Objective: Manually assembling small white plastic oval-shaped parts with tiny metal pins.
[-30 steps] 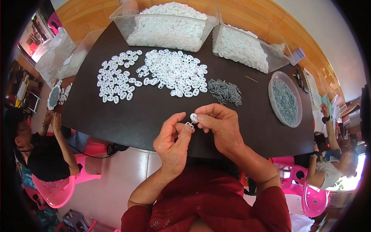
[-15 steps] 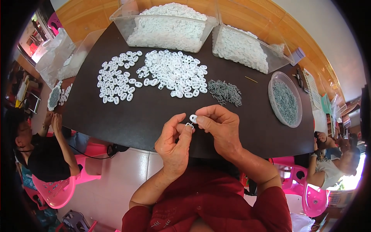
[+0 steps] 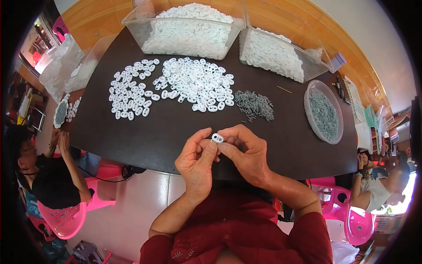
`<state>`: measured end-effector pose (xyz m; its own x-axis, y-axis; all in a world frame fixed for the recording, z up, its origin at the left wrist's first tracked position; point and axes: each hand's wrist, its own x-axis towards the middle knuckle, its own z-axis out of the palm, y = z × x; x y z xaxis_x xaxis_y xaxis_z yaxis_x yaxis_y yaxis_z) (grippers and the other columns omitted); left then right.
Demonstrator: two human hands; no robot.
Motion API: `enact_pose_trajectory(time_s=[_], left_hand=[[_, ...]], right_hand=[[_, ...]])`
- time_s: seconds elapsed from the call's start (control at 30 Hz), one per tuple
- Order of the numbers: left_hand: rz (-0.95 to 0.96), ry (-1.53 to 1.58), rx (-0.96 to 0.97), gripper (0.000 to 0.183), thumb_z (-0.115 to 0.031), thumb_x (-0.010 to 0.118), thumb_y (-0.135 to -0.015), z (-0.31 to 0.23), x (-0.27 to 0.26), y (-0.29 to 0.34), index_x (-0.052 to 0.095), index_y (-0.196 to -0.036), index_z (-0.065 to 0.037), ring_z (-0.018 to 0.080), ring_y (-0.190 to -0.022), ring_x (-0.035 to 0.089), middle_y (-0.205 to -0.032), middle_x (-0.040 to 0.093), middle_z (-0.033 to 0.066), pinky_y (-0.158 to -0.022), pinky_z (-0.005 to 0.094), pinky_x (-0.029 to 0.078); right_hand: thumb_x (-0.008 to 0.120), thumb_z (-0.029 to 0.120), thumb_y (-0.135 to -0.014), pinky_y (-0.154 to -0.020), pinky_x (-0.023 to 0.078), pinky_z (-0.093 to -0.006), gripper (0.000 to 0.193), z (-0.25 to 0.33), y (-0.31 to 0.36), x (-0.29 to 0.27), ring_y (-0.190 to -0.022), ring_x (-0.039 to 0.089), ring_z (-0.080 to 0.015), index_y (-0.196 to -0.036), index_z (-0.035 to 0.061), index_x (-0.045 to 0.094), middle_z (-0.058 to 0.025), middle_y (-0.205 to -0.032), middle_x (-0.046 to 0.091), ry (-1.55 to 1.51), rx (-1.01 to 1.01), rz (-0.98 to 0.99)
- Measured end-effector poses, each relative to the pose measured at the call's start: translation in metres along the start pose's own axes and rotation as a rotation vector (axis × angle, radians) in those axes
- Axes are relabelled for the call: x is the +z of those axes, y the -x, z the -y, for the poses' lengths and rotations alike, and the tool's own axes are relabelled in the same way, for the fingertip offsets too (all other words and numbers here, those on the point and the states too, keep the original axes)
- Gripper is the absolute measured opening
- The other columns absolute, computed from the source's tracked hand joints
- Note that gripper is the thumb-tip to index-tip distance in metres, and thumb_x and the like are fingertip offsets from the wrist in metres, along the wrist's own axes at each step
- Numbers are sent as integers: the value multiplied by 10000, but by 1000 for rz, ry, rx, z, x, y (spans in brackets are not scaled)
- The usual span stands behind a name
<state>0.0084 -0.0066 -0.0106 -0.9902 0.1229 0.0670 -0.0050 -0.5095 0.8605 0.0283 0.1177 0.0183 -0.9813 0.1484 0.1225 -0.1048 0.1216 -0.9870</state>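
Over the table's near edge, my left hand (image 3: 196, 163) and my right hand (image 3: 247, 154) meet with their fingertips. Between them they pinch one small white oval plastic piece with two holes (image 3: 217, 138). My left thumb presses it from below, and my right thumb and forefinger grip its right end. Anything under the piece is hidden by the fingers. Beyond my hands lies a large heap of similar white oval pieces (image 3: 198, 83). A looser group of white pieces (image 3: 128, 94) spreads to its left. At the heap's right is a pile of thin grey rod-like parts (image 3: 255, 105).
Two clear bins (image 3: 184, 50) (image 3: 272, 55) full of white pieces stand at the back of the dark table (image 3: 149, 141). On the right are a round tub (image 3: 323, 112) of grey parts and black-handled pliers (image 3: 340, 89). Two people sit on either side on pink chairs (image 3: 66, 218).
Half a second ago each hand pinched a separate white part, one above the other. Now they appear brought together as one piece, lying level between both hands. My right hand has lowered slightly.
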Motion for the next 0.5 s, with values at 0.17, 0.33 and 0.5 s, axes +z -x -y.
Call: enact_pose_trajectory(time_s=[0.17,0.33,0.5], left_hand=[[24,83,-79,250,24,572,-899,-5,0,-4,578,-1146,68,92,-680,561,-854,645,78,-611,215,468],[13,85,-167,226,35,577,-888,-14,0,-5,600,-1108,79,105,-686,585,-875,663,103,-627,222,481],[18,37,-156,220,7,588,-889,-13,4,-5,602,-1094,86,112,-718,607,-884,670,108,-653,225,494]], right_hand=[[687,-62,-770,-582,411,-220,308,-4,-3,-6,-672,483,-64,-1058,24,619,-22,-838,595,281,-288,-14],[721,-71,-693,-588,423,-239,377,-5,-6,-10,-683,506,-109,-1044,27,626,-48,-880,606,413,-474,5],[726,-66,-693,-589,425,-239,355,-4,-5,-10,-683,508,-112,-1024,26,635,-36,-869,626,402,-476,-42]])
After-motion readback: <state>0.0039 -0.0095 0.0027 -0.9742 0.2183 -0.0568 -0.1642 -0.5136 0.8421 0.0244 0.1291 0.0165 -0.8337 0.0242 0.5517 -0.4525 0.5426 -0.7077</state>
